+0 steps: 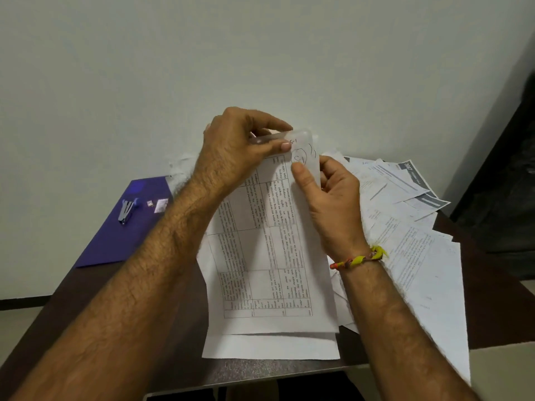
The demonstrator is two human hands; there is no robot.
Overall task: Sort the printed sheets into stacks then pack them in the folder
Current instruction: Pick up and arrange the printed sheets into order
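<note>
Loose printed sheets (411, 233) crowd the table right of both hands. Left, a stapler (126, 212) sits on the purple folder (115, 241); bare dark table (86, 287) lies nearer.

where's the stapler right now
In the head view the stapler lies on the purple folder at the table's far left, beside two small items, left of the person's left forearm and untouched by either hand.

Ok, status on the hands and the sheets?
Both hands pinching sheets' top edge. Folder unpacked, stapler on it.
</note>
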